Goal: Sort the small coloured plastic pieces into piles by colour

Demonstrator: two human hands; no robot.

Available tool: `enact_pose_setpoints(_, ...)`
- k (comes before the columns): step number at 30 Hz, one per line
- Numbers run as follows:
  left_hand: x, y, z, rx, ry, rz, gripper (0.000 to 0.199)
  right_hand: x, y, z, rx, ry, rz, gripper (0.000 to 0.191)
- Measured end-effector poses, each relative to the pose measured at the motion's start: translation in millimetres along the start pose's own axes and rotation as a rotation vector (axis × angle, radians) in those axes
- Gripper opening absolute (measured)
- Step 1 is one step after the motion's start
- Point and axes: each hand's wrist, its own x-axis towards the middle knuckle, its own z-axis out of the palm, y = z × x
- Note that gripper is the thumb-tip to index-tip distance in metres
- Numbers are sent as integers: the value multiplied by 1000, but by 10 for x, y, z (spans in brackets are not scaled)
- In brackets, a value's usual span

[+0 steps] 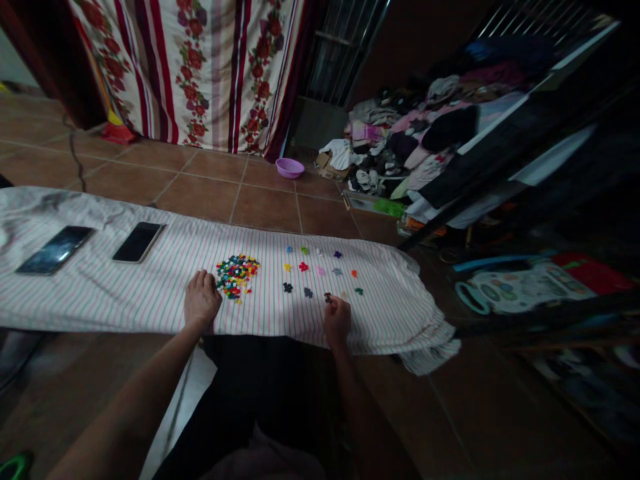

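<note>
A mixed pile of small colourful plastic pieces [237, 275] lies on the striped cloth. My left hand [203, 298] rests at the pile's left edge, its fingers curled together; whatever they hold is hidden. To the right, small one-colour clusters are laid out in rough rows, among them a red cluster [303, 267], a yellow cluster [287, 267], a black cluster [287, 287] and a dark green cluster [359, 291]. In the nearest row, my right hand [338, 319] pinches at the dark brown pieces [327, 297], between a grey cluster [308, 293] and a pale cluster [343, 295].
Two phones, a dark phone [55, 250] and a pale-edged phone [138, 242], lie on the cloth-covered surface [150, 300] at left. Beyond it are the tiled floor, a purple basin [289, 168], a floral curtain [200, 73] and heaped clothes [400, 133].
</note>
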Motion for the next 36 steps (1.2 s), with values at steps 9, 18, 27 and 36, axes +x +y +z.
enact_pose_setpoints(9, -2, -16, 17, 19, 4, 7, 36, -8, -54, -35, 2, 58, -49, 24)
enact_pose_setpoints(18, -2, -27, 35, 14, 20, 3, 36, -111, -520, 67, 100, 58, -111, 24)
enact_pose_setpoints(27, 0, -17, 17, 31, 6, 15, 35, -400, -1369, 392, 225, -305, -167, 28)
enact_pose_setpoints(36, -3, 8, -9, -7, 19, 11, 34, -409, -1776, 705, 160, -545, -207, 32)
